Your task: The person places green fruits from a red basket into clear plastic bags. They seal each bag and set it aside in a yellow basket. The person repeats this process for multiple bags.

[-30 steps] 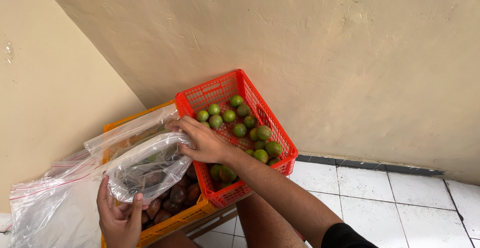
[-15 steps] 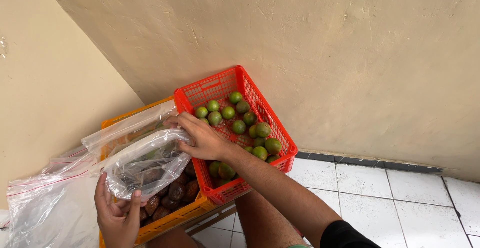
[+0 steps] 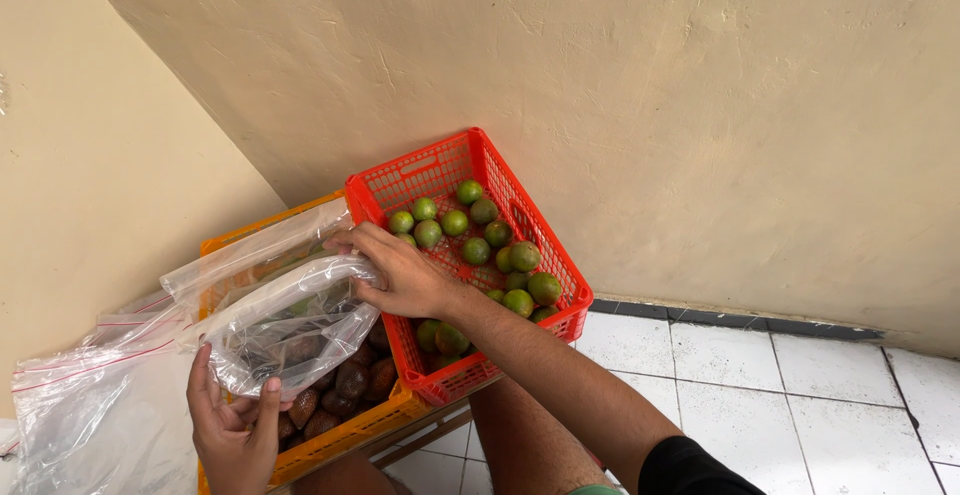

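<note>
My two crates (image 3: 470, 255) sit side by side against the far wall (image 3: 650, 105); limes (image 3: 500, 255) lie in the right one, a bag (image 3: 290, 325) over the left.

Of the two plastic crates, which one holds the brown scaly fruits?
The orange crate, left of the red crate. It holds brown scaly fruits; the red one holds green round fruits. Both hands hold a clear plastic bag above the orange one.

A red lattice crate (image 3: 520, 217) holds green limes (image 3: 456, 222), an orange crate (image 3: 345, 433) holds brown scaly fruit (image 3: 352, 380), and the clear bag (image 3: 290, 325) is colourless.
</note>
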